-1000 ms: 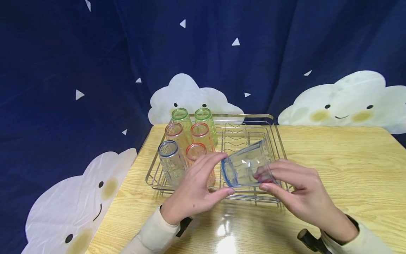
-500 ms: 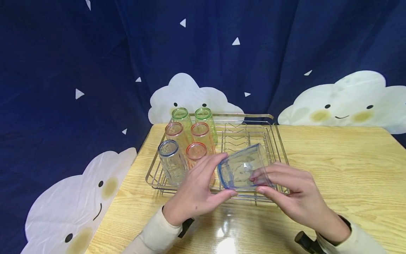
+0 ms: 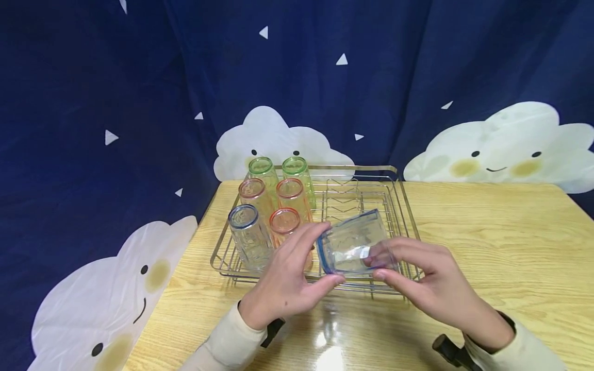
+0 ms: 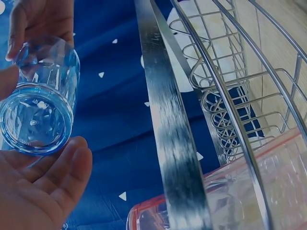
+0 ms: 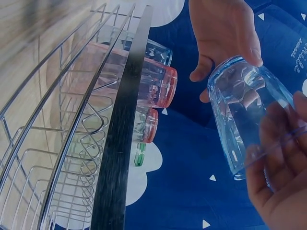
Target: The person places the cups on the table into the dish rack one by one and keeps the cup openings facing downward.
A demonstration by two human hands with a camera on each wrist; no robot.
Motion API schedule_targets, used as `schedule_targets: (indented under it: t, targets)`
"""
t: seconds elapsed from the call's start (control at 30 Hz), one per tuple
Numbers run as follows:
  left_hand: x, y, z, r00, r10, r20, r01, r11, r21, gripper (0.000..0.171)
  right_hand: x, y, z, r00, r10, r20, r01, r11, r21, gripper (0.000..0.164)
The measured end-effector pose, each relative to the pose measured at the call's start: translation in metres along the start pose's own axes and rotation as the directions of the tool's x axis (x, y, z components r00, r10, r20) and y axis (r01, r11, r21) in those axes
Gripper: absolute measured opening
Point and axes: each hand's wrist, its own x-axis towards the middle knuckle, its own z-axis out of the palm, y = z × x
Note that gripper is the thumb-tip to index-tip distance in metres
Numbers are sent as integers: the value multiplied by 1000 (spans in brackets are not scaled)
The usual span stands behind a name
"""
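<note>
A clear blue-tinted drinking glass [image 3: 350, 245] lies on its side in the air above the wire rack's front edge, its thick base to the left. My left hand [image 3: 290, 281] holds the base end between thumb and fingers; the round base [image 4: 36, 120] faces the left wrist view. My right hand [image 3: 433, 273] grips the open end, with fingers inside the mouth and the thumb outside. Through the glass wall [image 5: 230, 112] those fingers show in the right wrist view. Just beyond my left hand, a red-rimmed glass [image 3: 284, 221] stands upside down, partly hidden.
The metal wire rack [image 3: 410, 216] stands on a wooden table [image 3: 487, 232]. On its left side several glasses stand upside down, including a blue one [image 3: 250, 234], a pink one [image 3: 252, 193] and a green one [image 3: 295, 167]. A dark blue curtain [image 3: 297, 67] hangs behind.
Both hands have shifted slightly left with the glass, and its upper edge sits a little lower. The upside-down glasses have stayed in place; the head view has moved slightly.
</note>
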Motion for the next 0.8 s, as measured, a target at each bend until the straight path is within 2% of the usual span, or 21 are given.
schedule_targets:
  t: [0.3,0.6,0.8]
  targets:
    - [1,1,-2,999,17,-38,-19,999,-46,82,1,-4,-3,991,107,80,-100,991,-86,40]
    - [2,1,-4,999,10,-46,-13,997,-81,80,-1,-6,-5,974,206,96,-185,964,-192,39]
    - [4,1,-2,997,46,-60,-50,997,-67,79,-3,-4,-8,971,211,117,-181,958,-223,41]
